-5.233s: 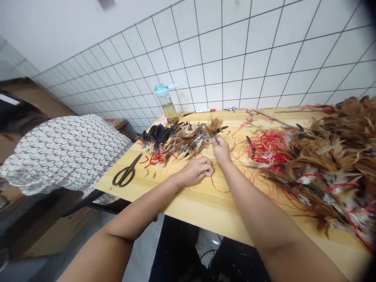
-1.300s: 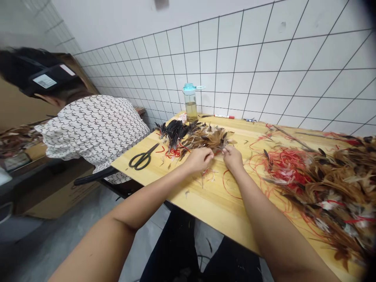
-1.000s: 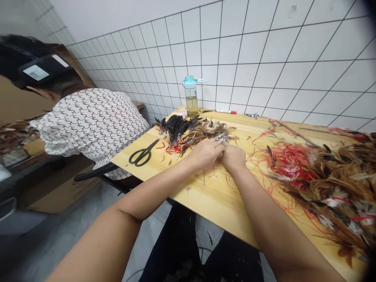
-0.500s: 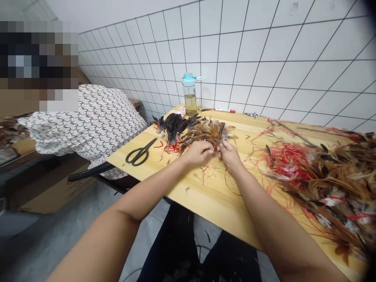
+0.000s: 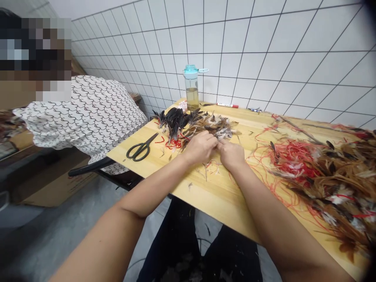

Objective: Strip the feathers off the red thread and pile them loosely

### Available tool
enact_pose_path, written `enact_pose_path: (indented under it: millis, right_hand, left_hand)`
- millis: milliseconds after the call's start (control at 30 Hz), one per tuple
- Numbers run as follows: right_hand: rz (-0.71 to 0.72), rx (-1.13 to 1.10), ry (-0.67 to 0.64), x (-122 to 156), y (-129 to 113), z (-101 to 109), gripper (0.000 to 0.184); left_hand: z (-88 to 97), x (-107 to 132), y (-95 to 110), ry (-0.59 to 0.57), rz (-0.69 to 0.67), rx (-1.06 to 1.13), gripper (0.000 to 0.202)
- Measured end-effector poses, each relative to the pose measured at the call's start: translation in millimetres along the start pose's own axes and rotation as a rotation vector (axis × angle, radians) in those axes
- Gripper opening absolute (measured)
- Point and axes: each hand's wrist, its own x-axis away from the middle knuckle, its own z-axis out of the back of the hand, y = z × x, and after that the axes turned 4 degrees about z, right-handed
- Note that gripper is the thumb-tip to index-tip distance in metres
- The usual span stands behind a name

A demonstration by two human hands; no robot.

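Head view. Our left hand (image 5: 200, 146) and right hand (image 5: 232, 154) rest close together on the pale wooden tabletop (image 5: 223, 199), knuckles up, fingers curled, fingertips almost meeting. Both sets of fingertips reach into the near edge of the small heap of brown and white feathers (image 5: 213, 126), which lies just beyond the hands, toward the wall. We cannot tell whether either hand pinches a feather, because the knuckles hide the fingertips.

Loose scraps of red thread and feather stubs (image 5: 212, 167) lie by the wrists. A cluster of black feathers (image 5: 173, 118) touches the brown heap on its left. Black-handled scissors (image 5: 141, 148) lie near the table's left edge, apart from the left hand. A clear water bottle with a teal lid (image 5: 191, 88) stands upright by the tiled wall, with a red-capped marker (image 5: 227, 105) near it. To our right is a large sprawl of brown feathers tangled with red thread (image 5: 326, 176), apart from the right hand. A co-worker in a white patterned shirt (image 5: 85, 113) is at the table's left end.
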Motion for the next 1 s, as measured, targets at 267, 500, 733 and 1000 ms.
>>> enact_pose_path:
  millis: [267, 500, 733, 1000]
  right_hand:
    - [-0.003, -0.995, 0.046, -3.9, -5.4, -17.3, 0.023]
    - [-0.299, -1.686, 0.126, -6.0, -9.5, -19.4, 0.023]
    - [-0.391, -1.909, 0.093, -4.6, -13.3, -9.8, 0.021]
    - [-0.410, -1.999, 0.070, -5.2, -12.3, -11.3, 0.023]
  left_hand:
    - [2.5, 6.0, -36.1, -0.146, 0.278, 0.701, 0.014]
    - [0.7, 4.0, -11.8, 0.060, 0.237, 0.419, 0.020]
    - [1.6, 6.9, -1.6, 0.127, 0.039, 0.124, 0.025]
    - [8.9, 6.8, -2.4, 0.100, -0.080, 0.079, 0.025]
